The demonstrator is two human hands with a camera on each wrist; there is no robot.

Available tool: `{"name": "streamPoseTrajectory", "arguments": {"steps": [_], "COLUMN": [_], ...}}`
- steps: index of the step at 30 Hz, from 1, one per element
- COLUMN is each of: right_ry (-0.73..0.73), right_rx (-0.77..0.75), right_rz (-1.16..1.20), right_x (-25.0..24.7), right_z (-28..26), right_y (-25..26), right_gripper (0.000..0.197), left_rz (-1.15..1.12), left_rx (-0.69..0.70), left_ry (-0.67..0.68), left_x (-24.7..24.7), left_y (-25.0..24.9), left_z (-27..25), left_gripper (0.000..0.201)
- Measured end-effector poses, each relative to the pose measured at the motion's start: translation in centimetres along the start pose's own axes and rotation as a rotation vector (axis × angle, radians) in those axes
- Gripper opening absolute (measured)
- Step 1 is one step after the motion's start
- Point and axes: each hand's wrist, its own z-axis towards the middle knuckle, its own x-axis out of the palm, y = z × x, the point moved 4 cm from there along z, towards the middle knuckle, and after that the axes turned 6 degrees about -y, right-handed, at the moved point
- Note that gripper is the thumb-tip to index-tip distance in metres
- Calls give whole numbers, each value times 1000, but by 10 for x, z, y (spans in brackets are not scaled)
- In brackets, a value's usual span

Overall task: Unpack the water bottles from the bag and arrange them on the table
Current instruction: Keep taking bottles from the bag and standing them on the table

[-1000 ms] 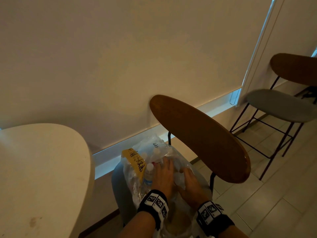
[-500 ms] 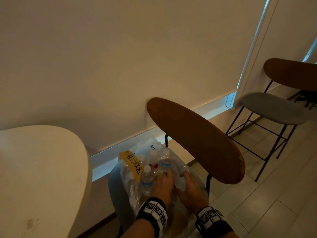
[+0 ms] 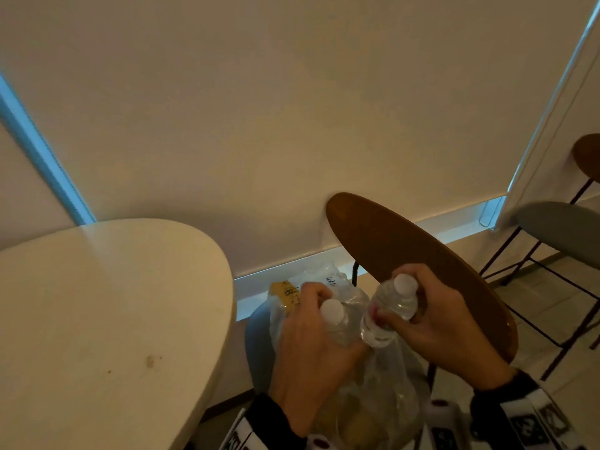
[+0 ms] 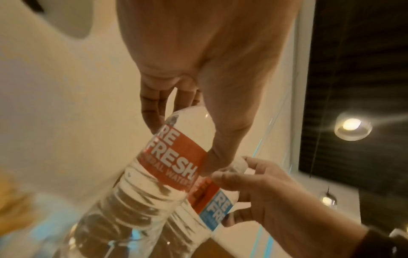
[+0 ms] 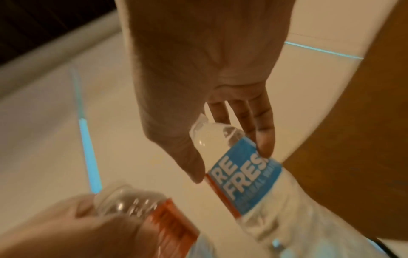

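My left hand (image 3: 311, 345) grips the upper part of a clear water bottle with a red label (image 4: 176, 157), white cap (image 3: 331, 310) up. Beside it my right hand (image 3: 431, 319) grips a second water bottle (image 3: 389, 306) with a blue label (image 5: 243, 172). Both bottles are lifted above the clear plastic bag (image 3: 373, 394), which sits on the grey seat of a chair (image 3: 259, 349). A yellow printed patch (image 3: 285, 293) shows on the bag's far side. The cream table (image 3: 107, 319) lies to the left of the bag, at about the hands' height.
The chair's brown wooden backrest (image 3: 406, 254) rises right behind my right hand. A second chair with a grey seat (image 3: 561, 235) and thin dark legs stands at the far right on the tiled floor. A pale blind covers the wall ahead.
Both hands were down in the bag a second ago. Each has since closed round a bottle and lifted it out, and the head view has swung left toward the table.
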Motion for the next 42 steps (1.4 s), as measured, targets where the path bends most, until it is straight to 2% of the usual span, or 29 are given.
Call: {"name": "streamPoseTrajectory", "arguments": {"steps": [5, 9, 14, 20, 28, 34, 42], "right_ry": [6, 67, 200, 398, 556, 589, 603], "right_rx": [-228, -379, -477, -592, -678, -734, -763], "right_rz": [53, 159, 306, 318, 310, 315, 285], "right_x": [-41, -40, 8, 90, 165, 194, 209], "right_z": [31, 48, 64, 67, 57, 53, 49], "right_y": [100, 175, 233, 294, 356, 387, 397], "right_gripper": [63, 57, 49, 46, 45, 47, 55], "left_rz": [-61, -52, 88, 183, 294, 330, 387], "left_rx": [106, 165, 118, -1, -87, -90, -93], "left_ry": [-206, -360, -508, -613, -719, -771, -766], "left_x": [-88, -159, -230, -292, -336, -348, -348], "left_y": [-44, -63, -51, -23, 5, 9, 5], "left_z": [-14, -30, -51, -81, -105, -112, -121], "left_gripper": [52, 48, 49, 49, 50, 52, 79]}}
